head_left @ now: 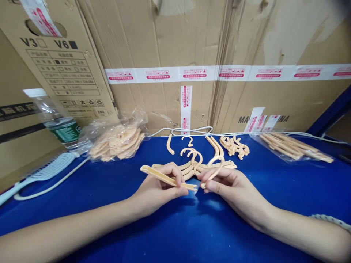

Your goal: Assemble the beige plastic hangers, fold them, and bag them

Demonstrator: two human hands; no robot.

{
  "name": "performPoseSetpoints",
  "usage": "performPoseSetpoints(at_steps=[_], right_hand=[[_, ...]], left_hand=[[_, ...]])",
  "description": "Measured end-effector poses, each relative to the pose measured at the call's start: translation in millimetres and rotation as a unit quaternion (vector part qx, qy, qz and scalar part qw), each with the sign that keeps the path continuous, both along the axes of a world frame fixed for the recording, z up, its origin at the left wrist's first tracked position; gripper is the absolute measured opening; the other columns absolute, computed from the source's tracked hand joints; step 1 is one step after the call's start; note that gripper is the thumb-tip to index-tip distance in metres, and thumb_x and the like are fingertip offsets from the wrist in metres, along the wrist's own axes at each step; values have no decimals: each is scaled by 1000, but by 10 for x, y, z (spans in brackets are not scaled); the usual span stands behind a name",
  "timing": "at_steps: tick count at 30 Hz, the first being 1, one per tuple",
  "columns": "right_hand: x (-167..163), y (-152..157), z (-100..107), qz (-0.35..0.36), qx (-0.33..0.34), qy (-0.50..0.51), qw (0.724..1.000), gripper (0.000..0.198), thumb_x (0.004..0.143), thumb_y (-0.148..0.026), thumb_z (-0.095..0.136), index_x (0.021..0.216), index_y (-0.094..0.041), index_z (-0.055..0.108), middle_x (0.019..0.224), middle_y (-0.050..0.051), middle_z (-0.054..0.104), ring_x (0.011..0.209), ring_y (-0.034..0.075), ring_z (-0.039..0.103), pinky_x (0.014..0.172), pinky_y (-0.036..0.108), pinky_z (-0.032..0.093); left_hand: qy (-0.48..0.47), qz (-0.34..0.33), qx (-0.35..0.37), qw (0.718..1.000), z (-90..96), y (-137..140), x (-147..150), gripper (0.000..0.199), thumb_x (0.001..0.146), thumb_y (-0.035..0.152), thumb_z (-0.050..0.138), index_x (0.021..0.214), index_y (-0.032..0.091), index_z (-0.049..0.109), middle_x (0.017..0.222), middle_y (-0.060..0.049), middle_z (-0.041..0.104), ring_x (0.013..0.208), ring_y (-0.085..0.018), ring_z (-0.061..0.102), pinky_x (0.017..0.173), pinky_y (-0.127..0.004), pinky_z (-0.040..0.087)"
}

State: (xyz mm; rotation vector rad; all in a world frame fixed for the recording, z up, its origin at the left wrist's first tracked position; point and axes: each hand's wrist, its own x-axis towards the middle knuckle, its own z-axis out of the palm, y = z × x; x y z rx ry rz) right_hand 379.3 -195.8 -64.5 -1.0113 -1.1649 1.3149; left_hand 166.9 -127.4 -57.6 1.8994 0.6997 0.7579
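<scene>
Between the thumb and fingers of my left hand (161, 184) is a beige plastic hanger arm (161, 176), its slotted end pointing right. My right hand (233, 186) pinches a beige hanger hook (219, 170), its curve upward and its base close to the arm's slotted end. A narrow gap seems to part the two pieces. Just behind my hands lie several assembled hangers (189, 168), overlapping and partly hidden by my fingers. Beyond them are a single hanger arm (170, 144), a loose hook (188, 141), a pair of arms (215, 146) and a pile of hooks (234, 146).
At the left stand a water bottle (60, 124), a pale blue hairbrush (52, 166) and a plastic bag of beige pieces (117, 144). Another bag of long pieces (296, 146) lies at the right. A white cable (161, 129) runs along the cardboard boxes (164, 44) behind the blue table (175, 233).
</scene>
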Motion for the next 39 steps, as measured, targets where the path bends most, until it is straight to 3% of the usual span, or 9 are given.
performPoseSetpoints(at_steps=[6,12,18,39], right_hand=[[-13,7,57,48,20,-42,998,14,79,-35,76,80,-21,75,89,2,73,91,15,64,87,26,49],[-6,13,71,76,-10,-85,993,23,83,-41,71,90,-19,74,85,4,72,77,13,63,75,26,49],[-16,18,84,110,-28,-72,991,28,79,-42,74,84,-15,70,80,3,72,72,12,63,71,25,52],[-54,15,61,79,-25,-88,993,44,76,-57,72,83,-16,59,68,1,63,62,11,58,64,26,50]], left_hand=[[1,1,57,998,6,-22,-22,27,76,21,76,64,18,53,75,1,60,74,-17,56,73,-31,39],[-28,-45,136,989,-4,-66,-41,20,82,15,72,69,17,57,76,-1,64,74,-16,57,71,-29,44],[-66,-69,209,973,-9,-96,-25,22,80,6,72,68,16,57,72,0,62,72,-13,59,70,-25,46],[-67,-103,216,969,-13,-116,-13,15,82,4,69,72,15,65,80,-4,65,76,-14,64,74,-25,51]])
